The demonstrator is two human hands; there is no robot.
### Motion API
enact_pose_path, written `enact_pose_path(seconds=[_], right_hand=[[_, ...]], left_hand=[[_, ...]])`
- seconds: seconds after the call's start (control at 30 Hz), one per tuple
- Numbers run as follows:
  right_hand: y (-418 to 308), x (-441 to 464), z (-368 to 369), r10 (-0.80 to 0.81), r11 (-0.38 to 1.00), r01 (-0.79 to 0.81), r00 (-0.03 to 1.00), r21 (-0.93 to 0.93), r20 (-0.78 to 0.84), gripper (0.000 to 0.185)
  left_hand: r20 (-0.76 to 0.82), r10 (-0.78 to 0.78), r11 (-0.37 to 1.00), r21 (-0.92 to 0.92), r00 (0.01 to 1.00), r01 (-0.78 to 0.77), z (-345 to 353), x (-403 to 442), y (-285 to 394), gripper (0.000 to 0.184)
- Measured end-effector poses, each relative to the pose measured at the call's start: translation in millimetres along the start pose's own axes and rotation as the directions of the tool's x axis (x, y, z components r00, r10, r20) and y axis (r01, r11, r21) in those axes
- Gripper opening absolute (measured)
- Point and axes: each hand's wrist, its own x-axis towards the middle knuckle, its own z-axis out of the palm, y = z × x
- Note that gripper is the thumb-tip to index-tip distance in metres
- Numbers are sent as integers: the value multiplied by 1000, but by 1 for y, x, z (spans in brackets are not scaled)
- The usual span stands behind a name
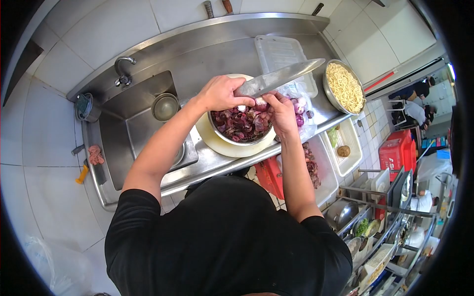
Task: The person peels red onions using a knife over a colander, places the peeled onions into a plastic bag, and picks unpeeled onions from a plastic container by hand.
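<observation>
My left hand (220, 92) is closed around the grip end of a large kitchen knife (281, 78), whose broad blade points right and slightly away from me. In my right hand (282, 112) a red onion (260, 103) is held close to the blade's near end. Both hands are over a metal bowl (242, 143) filled with dark red onion skins (242, 123). Under the bowl lies a round, pale cutting board (207, 138). Just right of my right hand, several red onions (299, 118) sit in a clear plastic bag (308, 129). My fingers hide the knife's handle.
A sink (133, 133) with a small metal bowl (165, 107) and a tap (123, 69) is at left. A clear plastic lid (276, 52) lies behind the knife. Noodles (344, 88) fill a bowl at right. Crates (353, 153) and a loaded rack (390, 207) stand lower right; people are beyond.
</observation>
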Motion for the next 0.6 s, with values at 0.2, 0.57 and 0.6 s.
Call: enact_pose_path(seconds=[0.2, 0.57, 0.6], right_hand=[[8, 8, -2, -4, 995, 6, 1000, 100, -21, 25], [10, 5, -8, 41, 986, -53, 996, 160, 75, 22], [9, 3, -6, 31, 987, -42, 997, 158, 76, 23]], left_hand=[[-40, 5, 990, -141, 999, -11, 22, -5, -8, 38], [-84, -100, 957, -282, 991, 73, 22, -4, -9, 55], [-69, -90, 963, -259, 994, 69, 19, -3, -7, 55]])
